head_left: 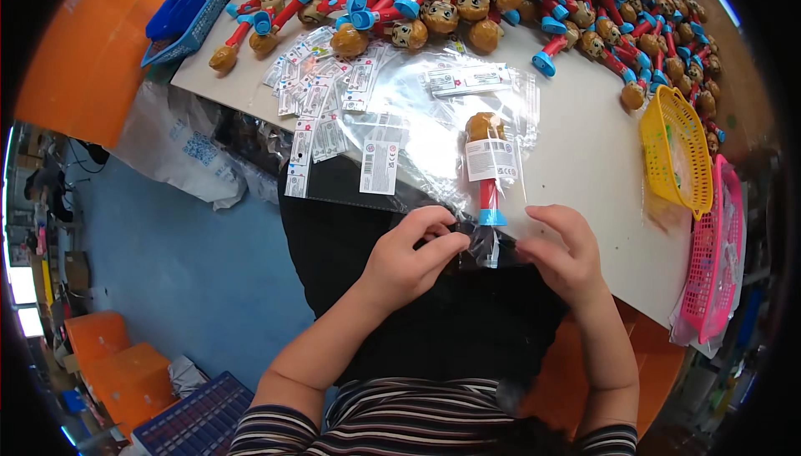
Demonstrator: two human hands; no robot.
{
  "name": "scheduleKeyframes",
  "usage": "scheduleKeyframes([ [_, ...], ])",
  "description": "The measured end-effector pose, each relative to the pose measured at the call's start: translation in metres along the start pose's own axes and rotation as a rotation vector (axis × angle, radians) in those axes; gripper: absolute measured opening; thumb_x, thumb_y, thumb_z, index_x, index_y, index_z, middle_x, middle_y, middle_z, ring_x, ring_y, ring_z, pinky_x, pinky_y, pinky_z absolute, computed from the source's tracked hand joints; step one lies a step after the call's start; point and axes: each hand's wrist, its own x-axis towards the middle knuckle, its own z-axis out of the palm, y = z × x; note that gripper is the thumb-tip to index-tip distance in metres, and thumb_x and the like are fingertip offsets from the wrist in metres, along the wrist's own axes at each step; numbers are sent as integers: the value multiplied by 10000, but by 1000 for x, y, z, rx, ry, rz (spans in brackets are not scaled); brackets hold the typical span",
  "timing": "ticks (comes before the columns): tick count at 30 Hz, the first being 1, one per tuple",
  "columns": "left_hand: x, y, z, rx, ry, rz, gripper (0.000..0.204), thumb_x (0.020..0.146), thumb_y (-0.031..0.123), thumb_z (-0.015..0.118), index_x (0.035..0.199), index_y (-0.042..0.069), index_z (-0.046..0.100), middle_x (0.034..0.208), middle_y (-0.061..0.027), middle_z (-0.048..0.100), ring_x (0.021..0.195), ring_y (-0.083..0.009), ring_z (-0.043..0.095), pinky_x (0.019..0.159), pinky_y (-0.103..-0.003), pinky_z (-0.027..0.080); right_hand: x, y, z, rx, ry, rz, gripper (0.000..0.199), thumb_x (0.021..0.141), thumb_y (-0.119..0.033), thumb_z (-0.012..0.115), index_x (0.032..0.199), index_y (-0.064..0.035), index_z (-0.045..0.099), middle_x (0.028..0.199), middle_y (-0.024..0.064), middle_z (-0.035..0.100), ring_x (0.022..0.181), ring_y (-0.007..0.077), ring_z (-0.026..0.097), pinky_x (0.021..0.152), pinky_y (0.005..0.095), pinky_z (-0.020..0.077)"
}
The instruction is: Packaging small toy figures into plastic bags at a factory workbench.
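A toy with a brown character head, a red stem (488, 194) and a blue base lies near the table's front edge, base toward me. A clear plastic bag (491, 254) encloses it, its end reaching past the edge. Across the toy lies a white printed label (492, 160). To the left of the base is my left hand (415, 257), thumb and index finger apart beside the bag. My right hand (567, 254) is curved on the other side, thumb and index finger spread, thumb close to the bag's corner. Neither hand visibly grips anything.
Many similar toys (440, 17) are heaped along the table's far side. Loose white labels (315, 99) and clear bags (417, 80) lie at the centre left. Yellow (677, 151) and pink baskets (709, 264) stand at the right edge, a blue basket (204, 18) at the far left.
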Motion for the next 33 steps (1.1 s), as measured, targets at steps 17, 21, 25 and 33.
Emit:
scheduleKeyframes([
  [17, -6, 10, 4, -694, -73, -595, 44, 871, -20, 605, 904, -50, 607, 921, -91, 618, 825, -123, 628, 732, -228, 529, -1, -15, -7, 1105, 25, 1034, 64, 850, -15, 644, 846, 47, 625, 918, 117, 656, 696, 96, 607, 618, 213, 507],
  [21, -5, 12, 9, -931, -16, -823, 26, 879, -19, 597, 890, -41, 589, 904, -92, 618, 810, -135, 641, 730, -237, 538, -1, -16, -6, 1077, 52, 1098, 75, 833, -8, 664, 832, 34, 603, 765, 77, 644, 648, 87, 606, 588, 199, 504],
  [25, -7, 10, 11, -910, -22, -852, 44, 871, -23, 605, 894, -31, 568, 898, -94, 615, 801, -140, 649, 730, -244, 543, 2, -15, -7, 1072, 8, 1121, 107, 822, -5, 677, 818, 21, 573, 757, 68, 634, 614, 78, 599, 564, 185, 497],
  [33, -4, 17, 10, -900, 68, -842, 204, 850, -29, 632, 1008, -8, 503, 923, -94, 605, 838, -147, 652, 738, -256, 549, 15, -14, -15, 1096, -78, 1195, 141, 886, -104, 624, 930, 21, 573, 769, 80, 640, 536, 88, 580, 463, 181, 465],
])
